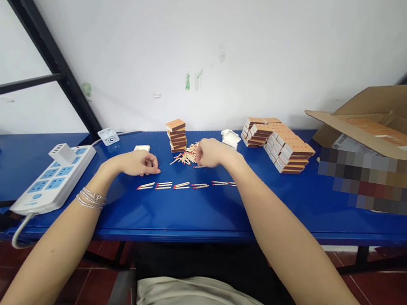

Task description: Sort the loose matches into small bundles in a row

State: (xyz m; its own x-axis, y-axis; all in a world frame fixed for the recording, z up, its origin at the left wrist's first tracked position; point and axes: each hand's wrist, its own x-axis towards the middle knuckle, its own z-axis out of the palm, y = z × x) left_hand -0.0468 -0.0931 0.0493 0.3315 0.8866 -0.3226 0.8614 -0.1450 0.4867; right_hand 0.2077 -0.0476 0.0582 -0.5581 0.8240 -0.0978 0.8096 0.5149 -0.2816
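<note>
A loose pile of red-tipped matches [186,157] lies on the blue table. My right hand [213,153] is at the pile's right side, its fingers closed and pointing down; whatever they grip is hidden. One match [199,167] lies just below these fingers. To the left, my left hand [140,163] hovers low over the table with curled fingers, thumb and fingertip together; anything between them is too small to make out. In front of both hands runs a row of small match groups [163,185], partly covered at the right by my right forearm.
Behind the pile stands a short stack of matchboxes [176,136]. White trays [230,138] and larger matchbox stacks [285,147] sit to the right. An open cardboard box [372,109] is at far right, a power strip [54,178] at left. A white tray [142,148] lies behind my left hand.
</note>
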